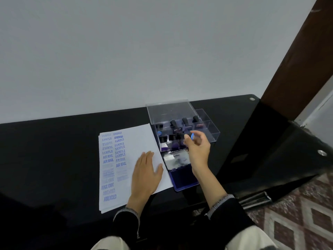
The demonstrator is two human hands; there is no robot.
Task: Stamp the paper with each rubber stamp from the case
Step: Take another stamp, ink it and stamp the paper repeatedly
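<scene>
Right hand: the right hand hovers over the near row of the case, just above the ink pad; its fingers are curled and pinch a stamp with a dark handle and a small blue patch showing at the fingertips. Motion blur hides exactly how the fingers sit on it.
Left hand: the left hand lies flat on the paper, fingers straight and close together, holding nothing, pressing the sheet near its right edge.
Paper: the white paper lies on the black table, left of the case and pad. Two columns of blue impressions run down its left part, reading FRAGILE, SAMPLE, AIR MAIL, what looks like FAX OUT, and AMENDED; some in the middle are too blurred to read. The right part of the sheet is unstamped.
Case: the clear plastic case stands at the far right of the paper with its lid raised toward the wall. Black-handled stamps stand upright in its compartments, in a back row and a front row.
Ink pad: the ink pad lies open just in front of the case, touching the paper's right edge, its silver lid folded back toward the case and the dark blue pad surface toward the person.
Sleeves: both forearms wear dark sleeves with patterned cuffs.
</scene>
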